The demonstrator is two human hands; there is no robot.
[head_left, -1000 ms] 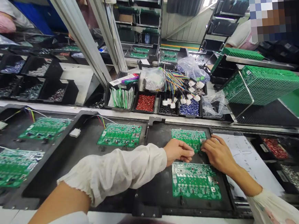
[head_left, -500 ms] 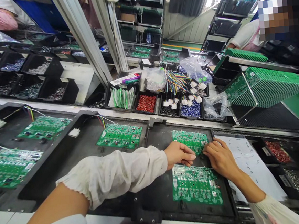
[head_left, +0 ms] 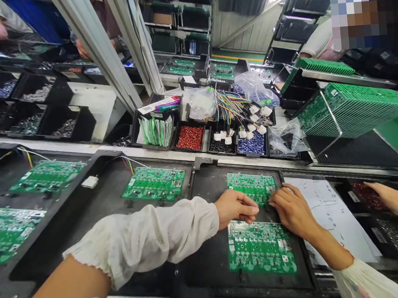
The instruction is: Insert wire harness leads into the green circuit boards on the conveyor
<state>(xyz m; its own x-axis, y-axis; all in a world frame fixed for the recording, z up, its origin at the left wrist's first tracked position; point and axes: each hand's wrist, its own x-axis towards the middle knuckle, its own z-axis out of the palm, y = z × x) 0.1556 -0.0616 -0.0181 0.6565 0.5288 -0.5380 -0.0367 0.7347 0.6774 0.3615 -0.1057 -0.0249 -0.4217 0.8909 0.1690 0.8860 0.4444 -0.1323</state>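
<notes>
My left hand point(head_left: 237, 206) is closed in a pinch over the lower edge of the upper green circuit board point(head_left: 250, 184). Whatever lies between its fingertips is too small to make out. At that board's lower right corner, my right hand point(head_left: 291, 210) has its fingertips pressed together, and what they grip is hidden. A second green circuit board point(head_left: 262, 249) lies flat just below my hands. Both boards rest in a black tray point(head_left: 209, 189).
Another person's hand point(head_left: 391, 198) reaches into a bin of red parts point(head_left: 366, 195) at right. Handwritten paper point(head_left: 322, 203) lies beside my right hand. Behind the tray stand bins of red parts point(head_left: 190, 137) and wired connectors point(head_left: 232, 105). A rack of boards point(head_left: 354, 109) is at back right.
Another person's hand with a blue wristband has come in from the right to the bin of red parts. My hands stay nearly in place at the upper board; the view has shifted slightly.
</notes>
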